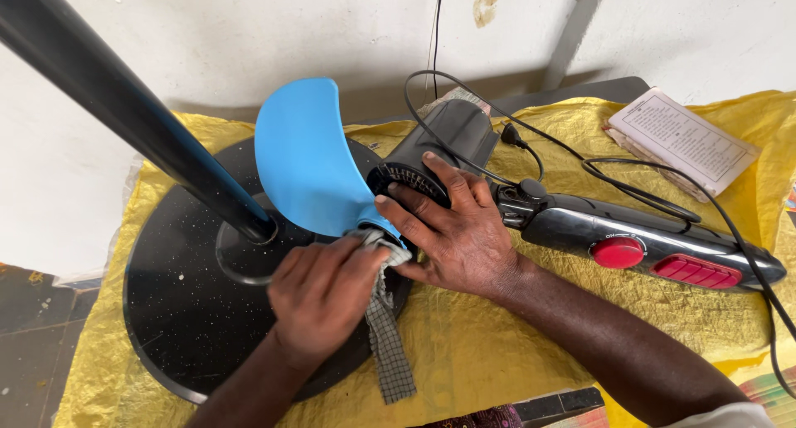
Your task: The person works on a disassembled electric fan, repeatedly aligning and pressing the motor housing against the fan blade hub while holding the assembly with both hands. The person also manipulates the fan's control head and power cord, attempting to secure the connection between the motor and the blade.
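A blue fan blade (307, 158) sticks up from a dark motor housing (448, 133) lying on a yellow sheet. My right hand (452, 229) lies over the motor hub and grips it near the blade's root. My left hand (323, 291) presses a checked grey cloth (388, 345) against the base of the blade; the cloth's tail hangs down toward me. Both hands meet at the hub, which they mostly hide.
A round black fan base (174, 312) with a black pole (124, 104) rising up-left lies under the blade. A black control body with red buttons (655, 250) extends right, with black cables (597, 167) looping. A printed booklet (684, 138) rests far right, by a white wall.
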